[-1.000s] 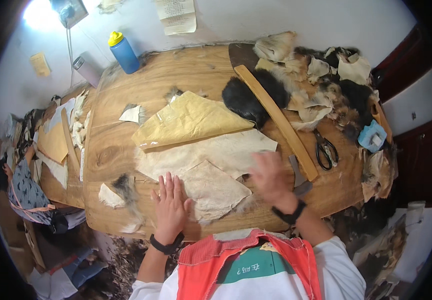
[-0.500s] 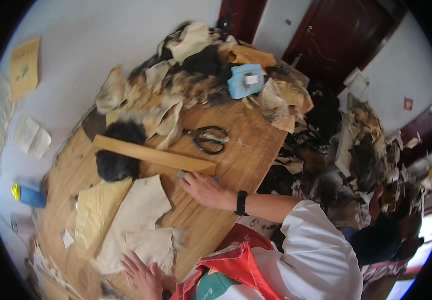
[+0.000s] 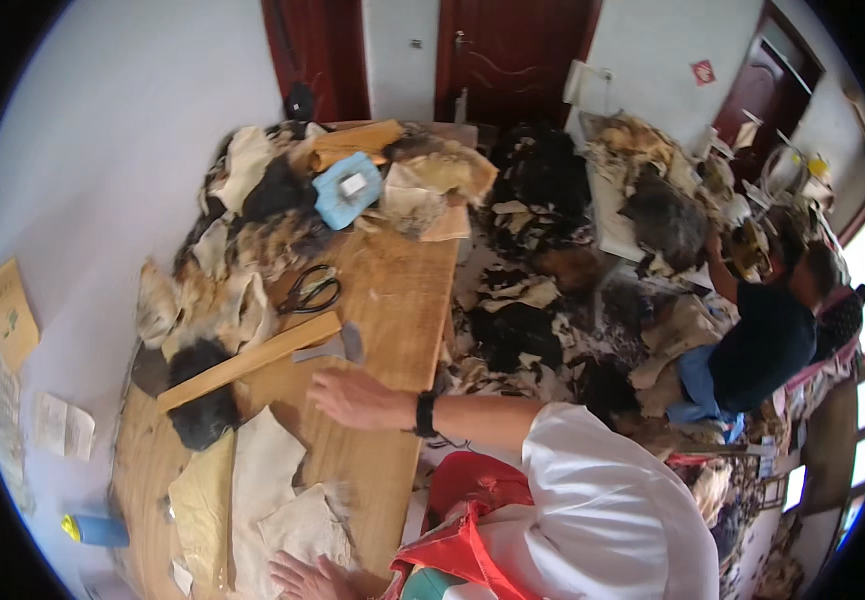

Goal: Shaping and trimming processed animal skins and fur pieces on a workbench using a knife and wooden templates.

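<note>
My left hand [image 3: 311,577] lies with fingers spread on the near edge of a pale piece of hide [image 3: 305,525]. My right hand [image 3: 358,398] hovers over the wooden table [image 3: 378,330], fingers stretched out, slightly blurred and holding nothing. Just beyond it a flat grey blade-like piece [image 3: 338,346] rests beside a long wooden strip [image 3: 263,357]. That strip lies across a black fur piece [image 3: 203,415]. Black-handled scissors [image 3: 313,290] are farther up. Left of my right hand are a larger pale hide [image 3: 261,465] and a yellowish sheet [image 3: 203,505].
Fur and hide scraps [image 3: 273,240] heap at the table's far end, with a light-blue packet [image 3: 349,190] on them. More dark furs [image 3: 518,335] cover the floor at right, where another person [image 3: 768,345] works. A blue bottle [image 3: 101,530] stands at left.
My right hand has come off the grey piece and drawn back toward me. My left hand stays on the hide. The view has swung to the right, bringing another person into sight.
</note>
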Available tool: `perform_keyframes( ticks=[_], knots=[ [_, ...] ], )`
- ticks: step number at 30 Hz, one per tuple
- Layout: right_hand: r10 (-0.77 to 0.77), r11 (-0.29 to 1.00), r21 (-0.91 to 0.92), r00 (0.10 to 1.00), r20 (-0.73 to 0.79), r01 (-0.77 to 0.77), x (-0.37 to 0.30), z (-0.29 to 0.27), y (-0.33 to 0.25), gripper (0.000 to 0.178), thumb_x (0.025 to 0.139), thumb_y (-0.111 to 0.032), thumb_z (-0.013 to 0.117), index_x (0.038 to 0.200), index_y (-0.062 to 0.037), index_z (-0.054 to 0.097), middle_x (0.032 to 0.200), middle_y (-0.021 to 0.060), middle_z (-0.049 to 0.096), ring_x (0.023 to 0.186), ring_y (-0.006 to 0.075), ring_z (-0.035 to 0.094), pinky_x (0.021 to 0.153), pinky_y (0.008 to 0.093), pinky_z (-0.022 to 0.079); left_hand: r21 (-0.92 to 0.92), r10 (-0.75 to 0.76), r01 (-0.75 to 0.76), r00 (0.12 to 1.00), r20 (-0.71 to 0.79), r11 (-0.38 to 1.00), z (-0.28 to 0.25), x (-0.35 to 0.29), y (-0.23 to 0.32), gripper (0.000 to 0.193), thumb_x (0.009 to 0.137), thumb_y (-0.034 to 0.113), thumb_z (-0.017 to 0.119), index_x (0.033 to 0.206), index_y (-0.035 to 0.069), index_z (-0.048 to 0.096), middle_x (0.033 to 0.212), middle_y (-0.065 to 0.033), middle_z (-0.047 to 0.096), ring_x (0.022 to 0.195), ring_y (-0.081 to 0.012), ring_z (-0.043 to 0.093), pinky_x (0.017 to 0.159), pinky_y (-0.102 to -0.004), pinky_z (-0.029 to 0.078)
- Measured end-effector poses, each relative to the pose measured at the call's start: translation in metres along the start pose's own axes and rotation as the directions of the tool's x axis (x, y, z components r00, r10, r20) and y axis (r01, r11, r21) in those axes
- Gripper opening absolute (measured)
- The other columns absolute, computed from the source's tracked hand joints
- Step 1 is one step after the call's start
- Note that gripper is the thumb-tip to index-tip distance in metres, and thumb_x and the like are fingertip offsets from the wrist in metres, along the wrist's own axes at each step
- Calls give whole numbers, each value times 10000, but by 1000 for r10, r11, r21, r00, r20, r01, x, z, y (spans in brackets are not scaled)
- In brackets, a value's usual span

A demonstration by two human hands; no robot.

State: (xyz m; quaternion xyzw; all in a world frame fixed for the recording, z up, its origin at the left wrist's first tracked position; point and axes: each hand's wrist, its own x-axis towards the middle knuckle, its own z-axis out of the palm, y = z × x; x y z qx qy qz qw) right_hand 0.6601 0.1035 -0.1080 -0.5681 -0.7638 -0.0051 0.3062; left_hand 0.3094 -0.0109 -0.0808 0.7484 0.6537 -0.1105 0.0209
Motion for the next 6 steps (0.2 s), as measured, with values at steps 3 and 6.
perform_keyframes(
  ticks=[3,6],
  knots=[
    [191,972,151,979,-65,-179,-59,-44,-27,107,934,-189,599,977,-91,593,906,146,550,863,320,614,700,440,516,-54,24,-23,1000,17,998,5,14,12,826,1004,591,349,1558,6,169,1531,-367,260,1416,-512,283,1101,-627,305],
    [289,956,122,936,-201,-268,-117,-52,-32,105,936,-207,601,963,-106,589,918,139,551,875,311,617,705,434,523,106,341,-457,469,-815,883,146,78,-29,827,957,703,348,1591,196,194,1619,-283,114,1486,-473,118,1147,-668,134]
  ],
)
